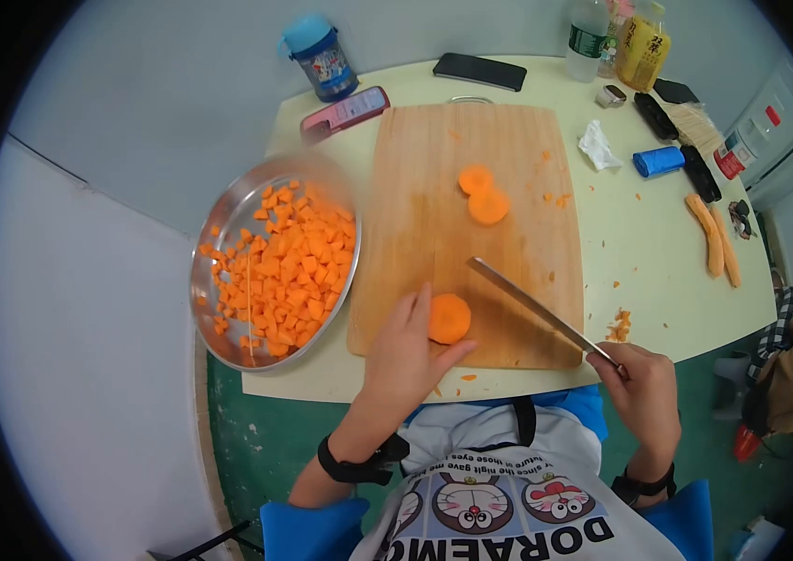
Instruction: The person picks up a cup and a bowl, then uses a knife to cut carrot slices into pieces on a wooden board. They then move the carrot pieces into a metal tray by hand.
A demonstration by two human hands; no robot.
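Midway through dicing, the person steadies a carrot chunk [450, 318] on the cutting board [434, 178] with the knife [536, 309] poised beside it.

The left hand [406, 351] pinches the chunk between thumb and fingers at the board's near edge; the right hand [644, 388] is closed around the knife handle, blade angled toward the chunk but apparently not yet in it. Judging by this, the next cut calls for lining the blade over the chunk, clear of the fingertips. Two more slices [482, 194] wait farther up the board, and the steel bowl [219, 234] on the left holds diced carrot. The shirt [499, 510] reads "DORAEMON"; the bottle labels are too small to read.
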